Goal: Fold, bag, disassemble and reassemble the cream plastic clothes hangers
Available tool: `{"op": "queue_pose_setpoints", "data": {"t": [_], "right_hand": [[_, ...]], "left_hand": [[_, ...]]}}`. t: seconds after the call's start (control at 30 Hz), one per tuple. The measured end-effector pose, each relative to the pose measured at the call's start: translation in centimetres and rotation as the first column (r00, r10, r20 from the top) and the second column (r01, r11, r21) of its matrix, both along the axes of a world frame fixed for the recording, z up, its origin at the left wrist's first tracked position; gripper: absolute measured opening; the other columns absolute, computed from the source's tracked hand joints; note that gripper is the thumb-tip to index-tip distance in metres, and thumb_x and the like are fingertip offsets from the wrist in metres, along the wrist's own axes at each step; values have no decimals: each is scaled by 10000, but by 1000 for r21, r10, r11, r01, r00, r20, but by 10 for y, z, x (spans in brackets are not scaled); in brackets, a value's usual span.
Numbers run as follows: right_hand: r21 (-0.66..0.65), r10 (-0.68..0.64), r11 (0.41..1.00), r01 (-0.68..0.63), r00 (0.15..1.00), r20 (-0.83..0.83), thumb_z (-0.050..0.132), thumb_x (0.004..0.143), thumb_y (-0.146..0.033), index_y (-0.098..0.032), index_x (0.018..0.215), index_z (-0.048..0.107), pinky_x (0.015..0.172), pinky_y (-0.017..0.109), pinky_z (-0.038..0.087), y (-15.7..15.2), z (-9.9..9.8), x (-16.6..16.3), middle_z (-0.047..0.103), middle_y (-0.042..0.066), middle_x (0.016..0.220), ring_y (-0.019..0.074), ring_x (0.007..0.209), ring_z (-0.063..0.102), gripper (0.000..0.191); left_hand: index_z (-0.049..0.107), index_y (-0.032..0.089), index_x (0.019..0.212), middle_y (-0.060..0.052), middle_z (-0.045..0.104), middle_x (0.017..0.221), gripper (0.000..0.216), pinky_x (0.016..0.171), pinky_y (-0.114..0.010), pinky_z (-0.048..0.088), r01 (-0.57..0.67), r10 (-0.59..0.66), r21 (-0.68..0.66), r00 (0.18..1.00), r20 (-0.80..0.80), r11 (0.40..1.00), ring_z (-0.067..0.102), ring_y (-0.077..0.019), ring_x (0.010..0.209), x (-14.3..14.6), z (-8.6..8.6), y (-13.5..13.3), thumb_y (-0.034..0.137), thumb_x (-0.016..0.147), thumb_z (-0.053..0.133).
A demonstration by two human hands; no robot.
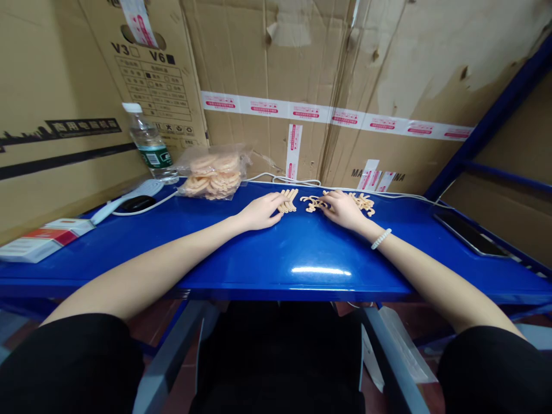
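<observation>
Head view has the row of pale, bent pieces (288, 200) on the blue table (259, 259), touching your left hand (261, 211); the loose pile (364, 202) lies just to its right, showing on both sides of your right hand (342, 208). The row looks easy to upset: a sideways push from your left fingers could skew it or spread the pieces, since nothing visible braces its right side. In the pile the pieces overlap, so pulling one could drag its neighbours along or scatter them over the glossy surface.

Your left hand is half spread, thumb apart from the fingers; the fingertips rest at the row's left end without clearly grasping anything. Your right hand curls down over the pile, fingers bent among the pieces; whether it pinches one, you cannot tell from here.

Farther out, the white cable (297, 182) runs behind both groups, where a backward nudge could press pieces against it. The bag (215, 172) sits left of the row, near the bottle (150, 146).
</observation>
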State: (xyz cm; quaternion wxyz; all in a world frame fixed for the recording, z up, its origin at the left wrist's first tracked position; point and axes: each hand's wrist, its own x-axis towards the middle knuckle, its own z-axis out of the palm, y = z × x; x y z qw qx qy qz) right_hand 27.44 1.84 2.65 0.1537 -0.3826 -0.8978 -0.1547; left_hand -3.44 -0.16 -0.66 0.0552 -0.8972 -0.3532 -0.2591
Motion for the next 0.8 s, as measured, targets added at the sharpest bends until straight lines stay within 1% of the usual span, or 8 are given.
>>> {"op": "queue_pose_setpoints", "data": {"t": [0.1,0.2,0.37,0.5,0.57,0.67,0.73,0.8], "right_hand": [[7,-27,1000,27,999,38,528,1049,-261,-115,1233,718,908,432,455,3,-3,1,696,175,1152,330,1079,582,302],[29,-35,999,34,998,42,541,1058,-275,-144,1206,737,897,423,433,4,-6,1,709,154,1118,320,1052,576,278],[40,19,999,-19,1000,1,542,1063,-283,-159,1097,767,873,408,419,6,-9,0,728,134,1030,309,991,571,259],[40,43,998,-41,998,-50,598,1027,-267,-162,978,771,860,413,425,11,-11,2,736,132,977,310,966,572,208],[16,58,998,-56,992,-111,608,1012,-262,-160,973,765,853,411,436,13,-11,3,741,137,975,309,959,583,191],[-62,75,993,-96,958,-276,600,988,-252,-168,986,750,829,388,460,14,-8,5,751,124,981,286,923,624,172],[-133,53,984,-119,908,-416,600,974,-282,-179,984,737,774,361,473,13,-5,7,752,96,933,258,842,649,172],[-210,15,965,-160,827,-562,617,964,-367,-187,978,718,714,342,480,11,-2,9,743,71,852,235,755,655,208]], "left_hand": [[589,117,1323,-184,652,1301,414,1038,-466,556,-47,47,-57,999,6,997,663,-318,1198,0,-2,1,297,968,475],[601,140,1305,-163,660,1273,391,1011,-453,565,-65,67,-72,998,14,995,681,-305,1154,0,-4,2,299,966,488],[629,142,1229,-146,686,1173,324,955,-430,567,-39,41,-51,998,44,998,693,-282,1062,0,-8,5,266,959,498],[651,138,1138,-144,688,1122,265,939,-413,555,8,-4,-51,998,66,999,684,-268,1025,0,-7,6,237,951,491],[657,145,1103,-132,688,1092,245,926,-400,550,19,-15,-53,997,79,998,680,-256,999,-1,-7,7,230,943,494],[671,147,1042,-121,694,1037,218,909,-400,541,23,-19,-53,997,78,998,672,-259,973,-3,-6,9,237,924,511],[686,150,1005,-114,707,1006,210,922,-407,530,49,-46,-49,997,70,998,667,-267,982,-5,-5,11,243,917,520],[700,157,981,-103,721,985,206,938,-409,518,89,-85,-52,994,64,995,665,-265,986,-7,-3,13,241,913,524]]}}
